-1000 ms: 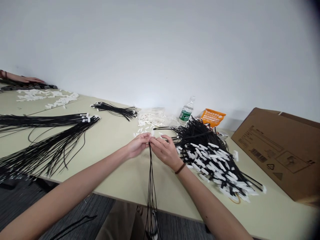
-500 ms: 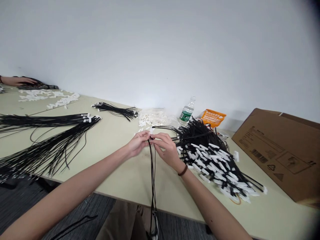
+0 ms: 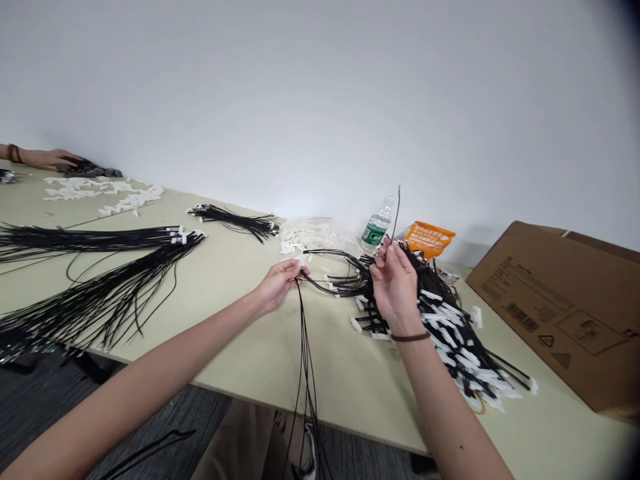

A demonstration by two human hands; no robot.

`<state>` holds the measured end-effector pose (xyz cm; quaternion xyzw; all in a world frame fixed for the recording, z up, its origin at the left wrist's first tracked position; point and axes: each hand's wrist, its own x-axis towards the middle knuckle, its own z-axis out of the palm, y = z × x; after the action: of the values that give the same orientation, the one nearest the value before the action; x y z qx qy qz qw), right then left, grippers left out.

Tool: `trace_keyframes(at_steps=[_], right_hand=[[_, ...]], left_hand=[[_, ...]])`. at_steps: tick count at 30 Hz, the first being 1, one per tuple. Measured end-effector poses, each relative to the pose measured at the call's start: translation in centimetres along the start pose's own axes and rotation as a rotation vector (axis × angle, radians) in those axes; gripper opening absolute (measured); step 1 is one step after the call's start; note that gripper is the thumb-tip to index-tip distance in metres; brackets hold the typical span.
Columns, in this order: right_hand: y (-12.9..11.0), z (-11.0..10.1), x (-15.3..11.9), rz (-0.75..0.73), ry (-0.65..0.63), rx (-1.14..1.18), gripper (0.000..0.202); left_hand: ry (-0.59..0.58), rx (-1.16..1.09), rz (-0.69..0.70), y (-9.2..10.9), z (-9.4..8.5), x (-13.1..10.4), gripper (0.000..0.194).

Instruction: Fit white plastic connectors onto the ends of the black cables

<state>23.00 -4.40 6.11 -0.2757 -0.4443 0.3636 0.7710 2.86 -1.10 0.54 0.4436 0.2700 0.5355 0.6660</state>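
Two bare hands work apart over the table (image 3: 230, 327) in the head view. The left hand (image 3: 277, 287) pinches a few black cables (image 3: 303, 327) near their upper ends, thumb against fingers; their tails hang down past the table's front edge. The right hand (image 3: 399, 287), raised beside the heap of white-ended cables (image 3: 447, 321), has its fingertips closed on a thin black strand (image 3: 397, 213), whose free end sticks up in front of the bottle (image 3: 376, 232). Whether that strand is joined to the dark lines curving between the left hand and the heap cannot be told.

The cables look light and pliable, soft enough to droop under their own weight, yet springy: the short end above the right fingers stands up unaided. Their smooth, narrow jackets could roll or slip between the fingertips, so a hold close to the end should steer best, while a grip far down would let the tip wander. The white connectors on the heap look like hard, light plastic, better taken by the body than pulled by the wire. Long tails may tangle. Beyond the hands lie a clear bag (image 3: 313, 235) with white pieces and an orange packet (image 3: 429, 239).
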Motion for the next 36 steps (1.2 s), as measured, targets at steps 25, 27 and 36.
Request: trace_keyframes(at_steps=[25,27,36], right_hand=[[0.7,0.7,-2.4,-0.832,-0.336,-1.024,0.011],[0.8,0.7,-2.4,-0.832,-0.343,-1.022,0.011],[0.9,0.6,-2.3,-0.842,-0.362,-1.002,0.009]], left_hand=[[-0.089,-0.039,-0.001,0.2,-0.1,-0.1,0.019],[-0.090,-0.034,-0.002,0.2,-0.1,-0.1,0.019],[-0.107,-0.040,-0.004,0.1,0.0,-0.2,0.022]])
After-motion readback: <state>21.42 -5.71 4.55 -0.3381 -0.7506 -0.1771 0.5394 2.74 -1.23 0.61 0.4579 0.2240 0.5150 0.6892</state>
